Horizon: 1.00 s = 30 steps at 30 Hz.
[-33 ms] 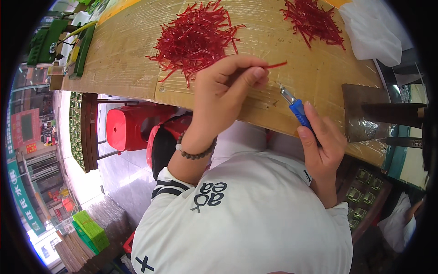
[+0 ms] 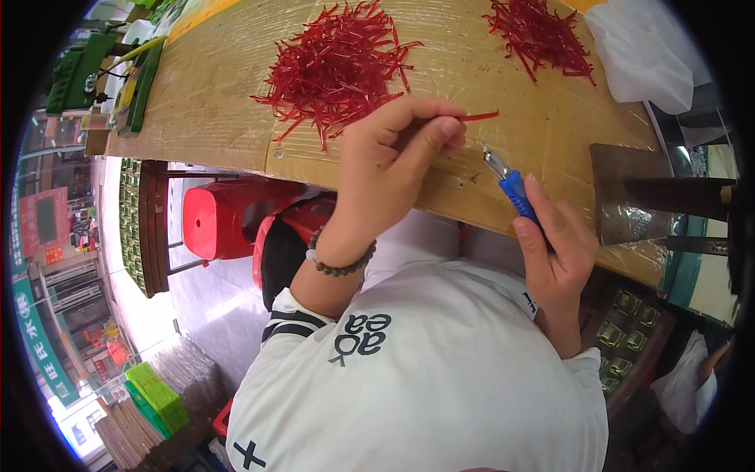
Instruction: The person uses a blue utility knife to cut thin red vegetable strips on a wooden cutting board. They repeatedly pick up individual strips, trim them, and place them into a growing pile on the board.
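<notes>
My left hand (image 2: 401,153) is closed in a pinch on a thin red strip (image 2: 481,116), whose free end points right above the table. In my right hand (image 2: 557,248) is a blue-handled pen-like tool (image 2: 515,189) with a narrow metal tip, angled up and left toward the strip. Tip and strip are apart. Just beyond my left hand lies a large loose pile of red strips (image 2: 338,67). A smaller pile of the same strips (image 2: 543,39) lies farther right. The fingertips of my left hand hide the strip's held end.
The table (image 2: 448,63) has a brown, film-covered top. A white plastic bag (image 2: 637,59) lies at its far right, near a dark flat plate (image 2: 629,185). Green equipment (image 2: 75,75) stands at far left. Red stools (image 2: 216,220) are below the table's near edge.
My left hand has shifted slightly right, and the red strip's free end sits a little lower and farther right. My right hand and the blue-handled tool look unmoved.
</notes>
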Available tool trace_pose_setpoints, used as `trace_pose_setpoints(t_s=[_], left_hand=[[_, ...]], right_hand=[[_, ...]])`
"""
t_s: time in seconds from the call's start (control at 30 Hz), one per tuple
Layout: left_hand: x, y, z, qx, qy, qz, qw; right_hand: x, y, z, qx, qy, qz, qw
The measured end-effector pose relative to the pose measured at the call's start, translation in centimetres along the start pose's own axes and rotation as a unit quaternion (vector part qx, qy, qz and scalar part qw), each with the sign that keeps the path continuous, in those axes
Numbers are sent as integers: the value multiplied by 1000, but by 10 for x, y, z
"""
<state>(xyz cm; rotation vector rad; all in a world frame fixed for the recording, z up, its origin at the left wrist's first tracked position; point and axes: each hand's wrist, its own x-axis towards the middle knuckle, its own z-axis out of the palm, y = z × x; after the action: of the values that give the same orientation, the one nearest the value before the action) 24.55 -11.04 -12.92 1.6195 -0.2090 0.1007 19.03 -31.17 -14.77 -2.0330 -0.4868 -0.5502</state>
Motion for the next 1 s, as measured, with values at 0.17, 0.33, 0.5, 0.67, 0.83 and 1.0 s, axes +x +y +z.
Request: trace_pose_setpoints(t_s=[0.17, 0.33, 0.5, 0.67, 0.83, 1.0], left_hand=[[-6, -9, 13, 97, 36, 58, 993], [-12, -11, 14, 191, 47, 97, 976], [-14, -13, 17, 243, 65, 190, 949], [-16, -16, 16, 274, 60, 217, 935], [-22, -25, 13, 178, 115, 180, 961], [-19, -20, 16, 155, 136, 155, 966]], right_hand=[[1, -1, 1, -21, 3, -5, 1000], [-1, -6, -4, -61, -61, 37, 996], [4, -7, 3, -71, -46, 29, 996], [6, -15, -1, -102, -95, 65, 988], [7, -14, 5, -205, -80, 65, 973], [4, -7, 5, -164, -40, 42, 985]])
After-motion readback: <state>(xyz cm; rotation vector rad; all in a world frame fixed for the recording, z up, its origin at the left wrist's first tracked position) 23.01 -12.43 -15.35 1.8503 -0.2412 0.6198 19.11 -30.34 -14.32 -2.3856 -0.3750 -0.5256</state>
